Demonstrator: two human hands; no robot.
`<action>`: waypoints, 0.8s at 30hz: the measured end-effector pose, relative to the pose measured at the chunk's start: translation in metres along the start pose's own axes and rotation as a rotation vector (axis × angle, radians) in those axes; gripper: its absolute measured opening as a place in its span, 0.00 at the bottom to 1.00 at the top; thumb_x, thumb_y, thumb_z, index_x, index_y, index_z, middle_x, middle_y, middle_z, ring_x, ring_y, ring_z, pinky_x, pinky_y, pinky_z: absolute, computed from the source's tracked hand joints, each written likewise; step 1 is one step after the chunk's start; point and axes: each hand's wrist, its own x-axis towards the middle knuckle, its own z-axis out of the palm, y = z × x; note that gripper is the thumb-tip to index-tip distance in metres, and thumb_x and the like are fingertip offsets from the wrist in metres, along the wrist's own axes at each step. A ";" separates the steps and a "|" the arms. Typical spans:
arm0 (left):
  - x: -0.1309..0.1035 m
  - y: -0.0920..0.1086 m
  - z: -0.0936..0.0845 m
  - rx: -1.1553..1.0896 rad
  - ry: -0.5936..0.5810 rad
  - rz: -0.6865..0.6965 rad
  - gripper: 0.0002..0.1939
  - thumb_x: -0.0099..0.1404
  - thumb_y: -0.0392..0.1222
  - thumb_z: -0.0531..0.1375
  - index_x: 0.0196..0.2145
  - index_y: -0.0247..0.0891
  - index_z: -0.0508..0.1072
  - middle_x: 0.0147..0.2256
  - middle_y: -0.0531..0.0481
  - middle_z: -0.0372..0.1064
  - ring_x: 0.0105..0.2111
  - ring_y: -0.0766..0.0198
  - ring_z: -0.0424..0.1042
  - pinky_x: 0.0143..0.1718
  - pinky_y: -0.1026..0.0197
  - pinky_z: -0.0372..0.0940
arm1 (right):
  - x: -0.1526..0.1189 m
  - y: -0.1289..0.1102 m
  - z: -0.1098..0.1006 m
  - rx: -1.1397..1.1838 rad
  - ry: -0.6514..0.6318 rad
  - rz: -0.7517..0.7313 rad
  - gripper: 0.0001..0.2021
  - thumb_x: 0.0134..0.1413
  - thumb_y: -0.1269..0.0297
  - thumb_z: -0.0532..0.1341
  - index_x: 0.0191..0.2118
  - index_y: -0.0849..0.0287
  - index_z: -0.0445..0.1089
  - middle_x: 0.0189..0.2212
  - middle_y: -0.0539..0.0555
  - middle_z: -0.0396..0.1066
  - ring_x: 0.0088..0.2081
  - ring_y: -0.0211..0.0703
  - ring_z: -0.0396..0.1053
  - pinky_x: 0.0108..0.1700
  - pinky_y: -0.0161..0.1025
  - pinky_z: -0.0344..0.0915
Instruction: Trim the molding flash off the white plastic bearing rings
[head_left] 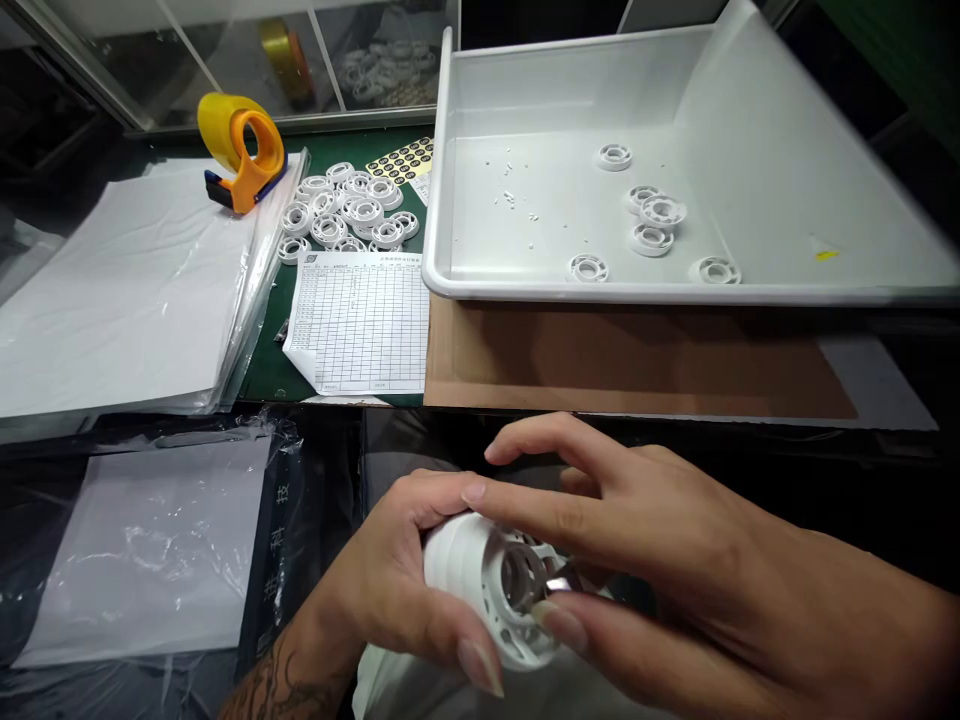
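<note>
Beyond the hands point(667, 530), a white tub point(562, 95) holds loose rings point(663, 223).

1 orange tape dispenser point(261, 182), far left, resting on stacked white sheets point(127, 290). 1 printed grid form point(360, 330) on green tabletop point(264, 372), near-left corner curled; 1 yellow sheet of round black stickers point(405, 160) farther back. Brown cardboard point(637, 360) right of form.

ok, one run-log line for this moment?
left hand: gripping white ringed part | right hand: holding metal tool at its face | white tray: loose rings inside
</note>
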 end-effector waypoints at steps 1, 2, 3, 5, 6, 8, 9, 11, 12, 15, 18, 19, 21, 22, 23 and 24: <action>0.000 0.000 0.000 -0.005 -0.015 0.004 0.31 0.37 0.49 0.86 0.39 0.33 0.88 0.30 0.47 0.76 0.27 0.64 0.69 0.29 0.65 0.66 | -0.001 0.001 0.001 0.014 -0.004 0.000 0.30 0.77 0.65 0.60 0.78 0.45 0.56 0.66 0.58 0.64 0.47 0.40 0.76 0.46 0.33 0.75; 0.000 0.000 0.000 -0.018 -0.021 0.010 0.31 0.37 0.47 0.86 0.39 0.34 0.88 0.30 0.47 0.77 0.27 0.64 0.70 0.29 0.66 0.66 | -0.001 0.002 0.001 0.024 -0.013 0.000 0.31 0.76 0.65 0.60 0.78 0.44 0.55 0.67 0.58 0.64 0.50 0.41 0.76 0.46 0.33 0.75; 0.000 -0.001 -0.001 -0.028 -0.027 0.012 0.31 0.36 0.45 0.86 0.40 0.35 0.88 0.30 0.47 0.79 0.27 0.64 0.71 0.29 0.66 0.67 | -0.002 0.002 0.002 0.032 -0.026 0.000 0.31 0.76 0.65 0.60 0.78 0.44 0.55 0.67 0.58 0.64 0.51 0.42 0.76 0.46 0.33 0.76; 0.000 -0.002 -0.003 -0.034 -0.033 0.019 0.32 0.35 0.44 0.86 0.40 0.35 0.88 0.30 0.47 0.80 0.27 0.64 0.72 0.29 0.66 0.68 | -0.002 0.003 0.002 0.045 -0.039 -0.003 0.28 0.75 0.66 0.61 0.76 0.44 0.59 0.67 0.57 0.65 0.50 0.41 0.77 0.43 0.33 0.76; 0.000 -0.002 -0.003 -0.026 -0.036 0.030 0.32 0.35 0.44 0.86 0.40 0.35 0.88 0.29 0.47 0.80 0.27 0.65 0.71 0.29 0.67 0.68 | -0.002 0.002 0.001 0.052 -0.044 -0.001 0.26 0.75 0.66 0.61 0.73 0.45 0.63 0.66 0.56 0.66 0.48 0.40 0.77 0.43 0.33 0.76; 0.000 -0.002 -0.004 0.013 -0.060 0.039 0.31 0.36 0.45 0.86 0.40 0.35 0.88 0.29 0.47 0.79 0.27 0.64 0.72 0.29 0.66 0.69 | -0.001 0.002 0.000 0.062 -0.052 0.018 0.20 0.75 0.67 0.61 0.67 0.48 0.69 0.64 0.55 0.67 0.46 0.38 0.77 0.44 0.33 0.76; 0.000 -0.002 -0.004 0.030 -0.064 0.040 0.31 0.36 0.45 0.86 0.40 0.35 0.87 0.29 0.47 0.79 0.27 0.64 0.71 0.30 0.66 0.68 | -0.001 0.001 0.000 0.062 -0.055 0.032 0.18 0.75 0.67 0.61 0.65 0.49 0.70 0.64 0.55 0.67 0.47 0.38 0.77 0.45 0.33 0.76; 0.001 -0.001 -0.004 0.043 -0.059 0.045 0.31 0.37 0.46 0.86 0.40 0.35 0.87 0.29 0.48 0.78 0.27 0.65 0.70 0.29 0.66 0.68 | -0.001 0.000 -0.001 0.069 -0.064 0.037 0.14 0.76 0.67 0.61 0.62 0.51 0.71 0.63 0.55 0.67 0.47 0.39 0.77 0.43 0.32 0.75; 0.001 -0.001 -0.004 0.041 -0.060 0.045 0.31 0.37 0.47 0.86 0.40 0.35 0.87 0.29 0.48 0.77 0.26 0.65 0.69 0.28 0.67 0.67 | -0.001 0.000 -0.001 0.075 -0.069 0.027 0.14 0.76 0.66 0.60 0.62 0.51 0.71 0.63 0.55 0.67 0.46 0.39 0.77 0.42 0.32 0.75; 0.002 0.000 -0.004 0.056 -0.054 0.074 0.31 0.37 0.48 0.86 0.40 0.35 0.87 0.28 0.50 0.75 0.26 0.67 0.67 0.28 0.67 0.66 | -0.002 0.000 0.002 0.054 -0.074 0.037 0.14 0.78 0.64 0.59 0.64 0.51 0.69 0.62 0.54 0.67 0.43 0.38 0.77 0.40 0.33 0.75; 0.001 -0.001 -0.005 0.084 -0.041 0.099 0.31 0.37 0.49 0.86 0.39 0.36 0.87 0.28 0.49 0.76 0.26 0.66 0.68 0.27 0.67 0.66 | -0.003 -0.001 0.006 0.002 -0.054 0.043 0.16 0.80 0.63 0.57 0.66 0.49 0.68 0.61 0.54 0.67 0.39 0.36 0.76 0.39 0.33 0.74; 0.001 -0.002 -0.005 0.086 -0.037 0.104 0.31 0.37 0.49 0.85 0.39 0.36 0.87 0.28 0.49 0.76 0.26 0.66 0.68 0.27 0.67 0.66 | -0.002 -0.001 0.007 -0.020 -0.043 0.037 0.16 0.80 0.63 0.57 0.66 0.50 0.68 0.60 0.55 0.68 0.38 0.36 0.76 0.37 0.33 0.73; 0.001 -0.003 -0.006 0.084 -0.024 0.106 0.31 0.37 0.49 0.85 0.40 0.36 0.87 0.29 0.49 0.77 0.27 0.66 0.68 0.27 0.67 0.66 | -0.002 -0.002 0.009 -0.072 -0.020 0.028 0.16 0.80 0.64 0.56 0.66 0.51 0.69 0.60 0.56 0.68 0.36 0.36 0.75 0.35 0.33 0.72; 0.001 -0.004 -0.007 0.083 -0.014 0.107 0.32 0.37 0.48 0.86 0.40 0.37 0.88 0.30 0.49 0.77 0.27 0.65 0.69 0.28 0.67 0.67 | -0.001 -0.002 0.009 -0.099 -0.012 0.028 0.16 0.80 0.64 0.55 0.65 0.52 0.69 0.60 0.56 0.69 0.36 0.35 0.75 0.34 0.33 0.72; 0.001 -0.004 -0.007 0.079 -0.005 0.108 0.32 0.36 0.48 0.86 0.41 0.37 0.88 0.30 0.49 0.78 0.27 0.65 0.69 0.29 0.67 0.67 | -0.001 -0.002 0.010 -0.122 -0.003 0.027 0.16 0.80 0.64 0.55 0.65 0.52 0.70 0.60 0.56 0.69 0.36 0.35 0.75 0.34 0.33 0.72; 0.001 -0.005 -0.007 0.070 -0.002 0.111 0.32 0.36 0.47 0.86 0.41 0.38 0.88 0.30 0.49 0.78 0.27 0.65 0.70 0.29 0.67 0.67 | -0.001 -0.003 0.010 -0.140 0.010 0.022 0.15 0.81 0.64 0.54 0.65 0.53 0.70 0.59 0.57 0.69 0.35 0.36 0.74 0.34 0.33 0.72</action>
